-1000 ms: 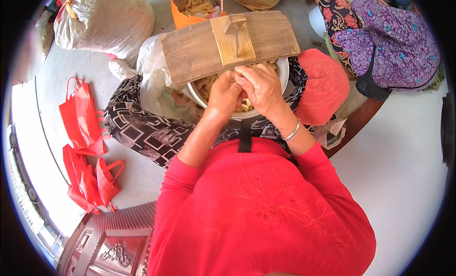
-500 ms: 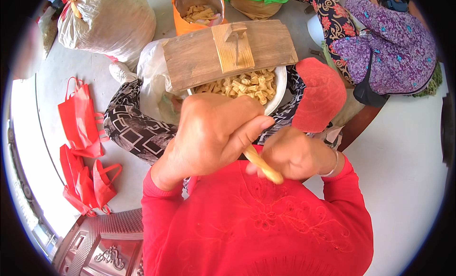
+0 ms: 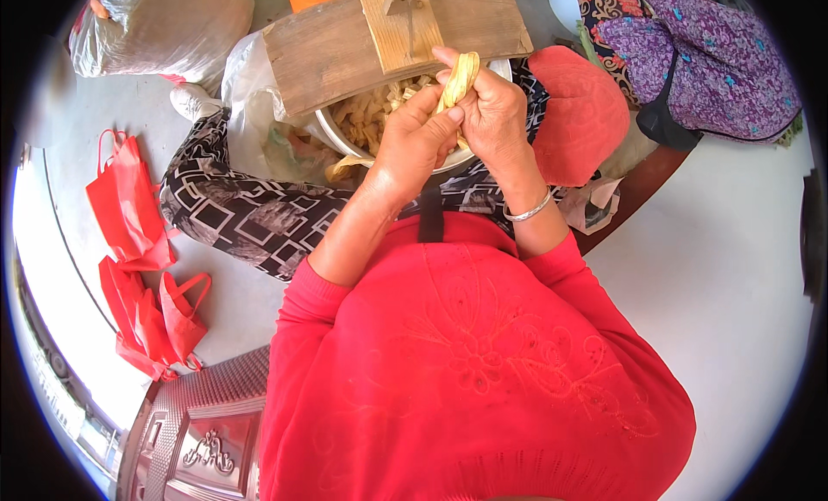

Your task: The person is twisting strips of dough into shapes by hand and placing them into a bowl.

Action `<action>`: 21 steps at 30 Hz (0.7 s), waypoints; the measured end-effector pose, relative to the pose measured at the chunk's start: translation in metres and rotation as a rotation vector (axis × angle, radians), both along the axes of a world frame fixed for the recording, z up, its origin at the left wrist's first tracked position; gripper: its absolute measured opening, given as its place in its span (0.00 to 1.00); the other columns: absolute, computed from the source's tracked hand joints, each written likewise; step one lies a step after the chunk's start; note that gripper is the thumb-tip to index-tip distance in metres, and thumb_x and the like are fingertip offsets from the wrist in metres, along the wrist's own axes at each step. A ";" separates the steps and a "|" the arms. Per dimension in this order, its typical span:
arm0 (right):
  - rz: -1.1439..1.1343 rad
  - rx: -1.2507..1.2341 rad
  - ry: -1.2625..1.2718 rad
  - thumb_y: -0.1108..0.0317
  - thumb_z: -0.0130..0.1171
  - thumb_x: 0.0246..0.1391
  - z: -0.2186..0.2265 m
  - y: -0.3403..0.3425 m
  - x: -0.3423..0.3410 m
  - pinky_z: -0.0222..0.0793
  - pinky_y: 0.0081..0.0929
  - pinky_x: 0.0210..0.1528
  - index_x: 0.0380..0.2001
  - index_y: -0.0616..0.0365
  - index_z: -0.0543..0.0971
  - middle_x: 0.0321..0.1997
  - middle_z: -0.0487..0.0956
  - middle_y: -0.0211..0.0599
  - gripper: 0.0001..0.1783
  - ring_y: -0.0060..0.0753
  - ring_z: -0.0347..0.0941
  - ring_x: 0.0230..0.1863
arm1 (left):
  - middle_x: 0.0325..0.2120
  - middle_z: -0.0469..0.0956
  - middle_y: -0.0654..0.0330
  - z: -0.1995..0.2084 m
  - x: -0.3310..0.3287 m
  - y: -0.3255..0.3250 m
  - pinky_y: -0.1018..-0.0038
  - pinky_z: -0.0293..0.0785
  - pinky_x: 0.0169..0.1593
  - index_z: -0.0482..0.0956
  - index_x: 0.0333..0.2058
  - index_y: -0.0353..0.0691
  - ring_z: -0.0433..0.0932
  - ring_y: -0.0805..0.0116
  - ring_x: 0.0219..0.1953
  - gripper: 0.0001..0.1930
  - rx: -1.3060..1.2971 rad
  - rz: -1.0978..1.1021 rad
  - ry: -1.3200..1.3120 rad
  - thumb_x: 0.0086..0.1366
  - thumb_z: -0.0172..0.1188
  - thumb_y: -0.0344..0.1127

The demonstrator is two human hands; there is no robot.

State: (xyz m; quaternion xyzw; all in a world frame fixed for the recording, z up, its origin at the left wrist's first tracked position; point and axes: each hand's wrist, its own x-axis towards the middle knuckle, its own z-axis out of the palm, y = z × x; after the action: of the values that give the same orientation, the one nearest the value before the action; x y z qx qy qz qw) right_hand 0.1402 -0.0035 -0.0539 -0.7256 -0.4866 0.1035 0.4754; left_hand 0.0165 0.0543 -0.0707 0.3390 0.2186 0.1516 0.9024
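Observation:
A pale yellow, pliable strip [image 3: 460, 77] of what looks like dried plant food is looped around the fingers of my right hand [image 3: 498, 117]. My left hand [image 3: 407, 146] pinches the strip between thumb and fingers, close against the right hand. Below the left wrist a yellow end [image 3: 347, 168] sticks out over the rim; whether it belongs to the same strip I cannot tell. Both hands are above a white basin [image 3: 326, 128] of knotted yellowish pieces [image 3: 360, 122]. Across the basin's far side lies a wooden board [image 3: 319, 65] with a smaller wooden block [image 3: 401, 27] on it.
A clear plastic bag [image 3: 259, 83] lies left of the basin, a red pad [image 3: 576, 113] right of it. Red cloth bags [image 3: 134, 203] are on the floor at left, a large stuffed sack [image 3: 168, 31] behind. Another person in purple patterned clothing [image 3: 703, 70] sits at far right.
Both hands have moved away from my chest, out over the basin. The strip, hanging from my left hand before, is now looped around my right fingers. The view has shifted.

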 end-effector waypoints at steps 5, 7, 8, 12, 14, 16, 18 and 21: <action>0.067 -0.241 -0.102 0.66 0.54 0.62 -0.006 -0.019 0.006 0.73 0.22 0.36 0.42 0.60 0.82 0.32 0.82 0.39 0.11 0.30 0.80 0.34 | 0.18 0.69 0.67 -0.026 -0.005 0.002 0.77 0.61 0.22 0.75 0.37 0.38 0.66 0.74 0.18 0.06 0.433 -0.052 0.160 0.68 0.54 0.34; 0.077 -0.339 -0.066 0.67 0.54 0.62 -0.023 -0.030 0.010 0.72 0.25 0.35 0.37 0.62 0.82 0.31 0.82 0.37 0.11 0.30 0.79 0.32 | 0.20 0.73 0.61 -0.022 -0.013 0.002 0.70 0.67 0.26 0.75 0.37 0.37 0.73 0.64 0.22 0.06 1.143 -0.036 0.397 0.66 0.54 0.32; 0.106 -0.359 0.073 0.66 0.53 0.63 -0.034 -0.037 0.009 0.72 0.25 0.35 0.36 0.63 0.82 0.32 0.82 0.36 0.12 0.29 0.78 0.32 | 0.21 0.75 0.58 -0.017 -0.016 0.001 0.67 0.70 0.28 0.75 0.38 0.36 0.76 0.59 0.24 0.06 1.502 -0.024 0.509 0.65 0.54 0.31; 0.174 -0.293 0.807 0.58 0.53 0.63 -0.066 -0.053 0.000 0.71 0.28 0.36 0.36 0.60 0.80 0.30 0.79 0.31 0.16 0.25 0.75 0.32 | 0.32 0.79 0.56 -0.031 -0.020 -0.009 0.63 0.75 0.34 0.77 0.44 0.39 0.79 0.53 0.33 0.14 1.652 0.114 0.377 0.58 0.53 0.27; 0.126 -0.244 1.417 0.58 0.53 0.63 -0.067 -0.056 -0.008 0.71 0.29 0.43 0.41 0.59 0.79 0.39 0.79 0.29 0.15 0.26 0.75 0.39 | 0.38 0.79 0.55 -0.038 -0.020 -0.013 0.63 0.75 0.41 0.76 0.48 0.37 0.77 0.52 0.38 0.18 1.546 0.120 0.339 0.57 0.55 0.27; 0.220 -0.200 1.647 0.60 0.56 0.61 -0.070 -0.055 -0.005 0.68 0.31 0.51 0.45 0.55 0.77 0.46 0.77 0.30 0.14 0.25 0.72 0.47 | 0.39 0.79 0.53 -0.043 -0.017 -0.014 0.63 0.74 0.45 0.76 0.49 0.36 0.76 0.52 0.41 0.19 1.488 0.131 0.324 0.57 0.57 0.26; 0.273 -0.136 1.752 0.61 0.57 0.60 -0.076 -0.057 -0.007 0.68 0.33 0.51 0.44 0.55 0.77 0.44 0.77 0.29 0.13 0.25 0.72 0.47 | 0.44 0.77 0.51 -0.042 -0.022 -0.014 0.62 0.72 0.49 0.74 0.51 0.35 0.74 0.50 0.45 0.20 1.378 0.051 0.313 0.58 0.59 0.29; 0.121 -0.162 1.615 0.70 0.56 0.57 -0.077 -0.052 -0.013 0.70 0.25 0.47 0.40 0.55 0.79 0.44 0.77 0.29 0.08 0.24 0.73 0.43 | 0.47 0.75 0.48 -0.035 -0.024 -0.009 0.59 0.72 0.47 0.73 0.50 0.35 0.75 0.47 0.45 0.20 1.343 0.034 0.265 0.60 0.61 0.35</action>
State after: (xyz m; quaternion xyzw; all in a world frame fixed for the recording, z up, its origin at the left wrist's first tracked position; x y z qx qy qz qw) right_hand 0.1271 -0.0558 -0.1307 -0.4318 -0.0226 0.6554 0.6193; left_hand -0.0071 0.0456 -0.1057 0.8376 0.1911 0.2256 0.4594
